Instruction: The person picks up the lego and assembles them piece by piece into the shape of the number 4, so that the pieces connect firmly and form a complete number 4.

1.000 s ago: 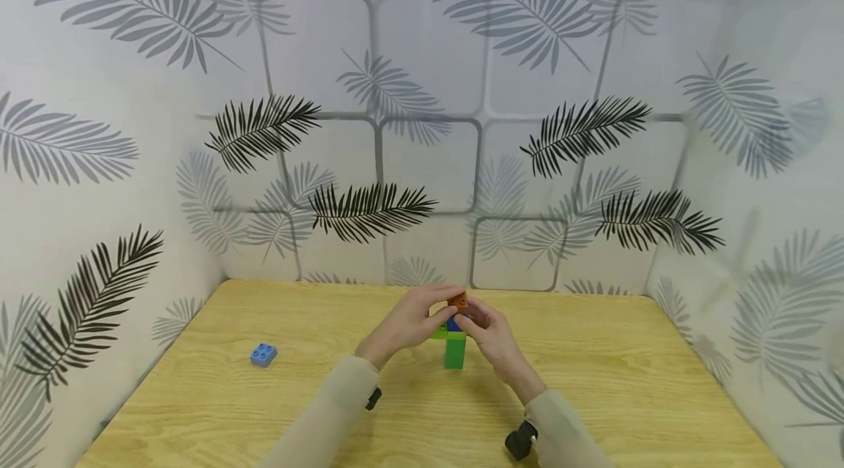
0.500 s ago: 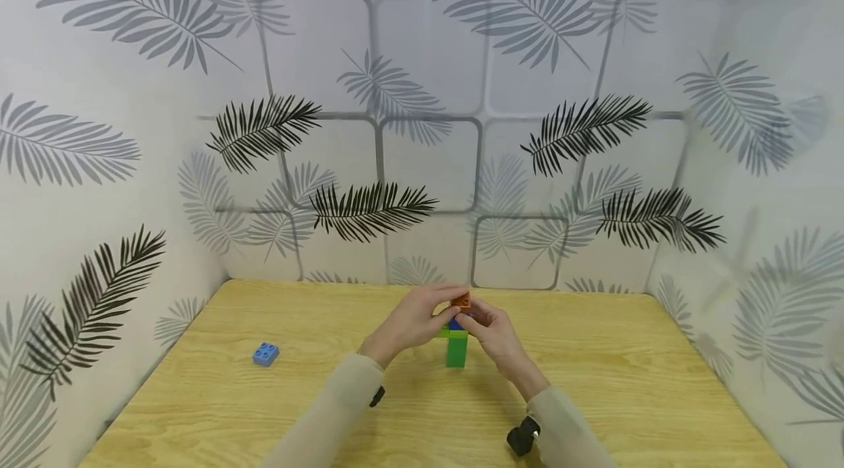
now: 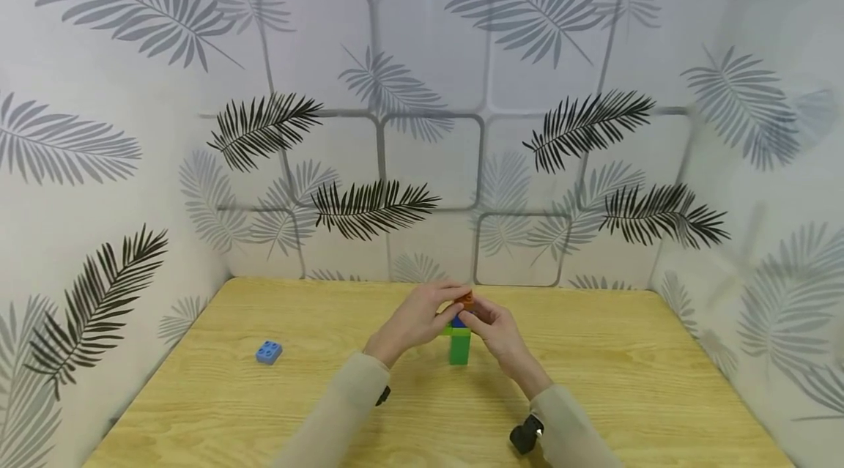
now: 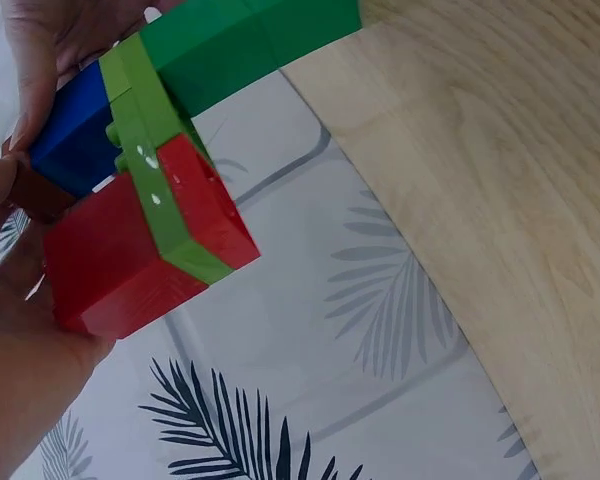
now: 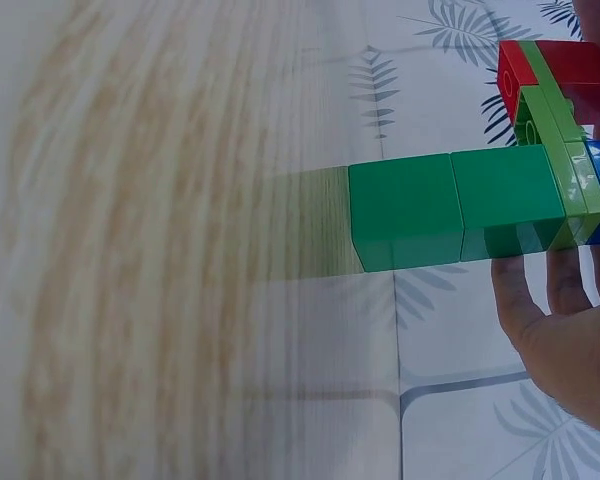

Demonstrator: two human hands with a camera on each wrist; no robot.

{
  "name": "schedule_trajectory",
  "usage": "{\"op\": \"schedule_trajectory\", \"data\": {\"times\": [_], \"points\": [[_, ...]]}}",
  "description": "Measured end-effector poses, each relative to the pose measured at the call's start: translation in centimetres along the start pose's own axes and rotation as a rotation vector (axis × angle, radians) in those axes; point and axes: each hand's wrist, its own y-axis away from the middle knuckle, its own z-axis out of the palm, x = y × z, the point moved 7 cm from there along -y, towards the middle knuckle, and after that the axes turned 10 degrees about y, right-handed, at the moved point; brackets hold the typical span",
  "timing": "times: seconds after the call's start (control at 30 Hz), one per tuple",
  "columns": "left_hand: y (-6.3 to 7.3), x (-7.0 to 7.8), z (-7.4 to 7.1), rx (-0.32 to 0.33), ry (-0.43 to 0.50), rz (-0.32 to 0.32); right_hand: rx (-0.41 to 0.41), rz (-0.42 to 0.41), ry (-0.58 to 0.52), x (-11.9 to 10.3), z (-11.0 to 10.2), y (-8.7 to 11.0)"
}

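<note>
A tower of toy building bricks stands upright on the wooden table. Its base is two stacked green bricks (image 5: 455,208), topped by a lime-green plate (image 4: 150,165) that juts sideways. Red bricks (image 4: 120,250) sit above and below the plate's jutting end. Over the green column is a blue brick (image 4: 75,130), with an orange-brown brick (image 3: 467,299) at the very top. My left hand (image 3: 417,318) pinches that top brick between thumb and fingers. From the other side my right hand (image 3: 502,338) grips the blue brick, thumb in front, its other fingers partly hidden behind the tower.
A loose blue four-stud brick (image 3: 269,352) lies on the table (image 3: 198,402) to the left, away from the tower. Behind the table's far edge stands a pale wall (image 3: 428,248) with a leaf pattern. Black wrist cameras (image 3: 525,435) are strapped below both hands.
Both hands stay at the top of the tower with nearly the same hold. The whole head view has shifted slightly; the loose blue brick lies where it was.
</note>
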Motion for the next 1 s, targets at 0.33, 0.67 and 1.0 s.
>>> {"op": "schedule_trajectory", "data": {"times": [0.33,0.67,1.0], "points": [[0.2,-2.6,0.0,-0.065,0.294,-0.193,-0.033,0.007,-0.027,-0.2,0.0,0.1],[0.1,-2.8,0.0,-0.083,0.346,-0.213,0.001,-0.075,-0.093,-2.1,-0.6,0.6],[0.1,-2.7,-0.2,-0.067,0.297,-0.176,0.051,-0.006,-0.085,-2.5,-0.2,0.2]]}}
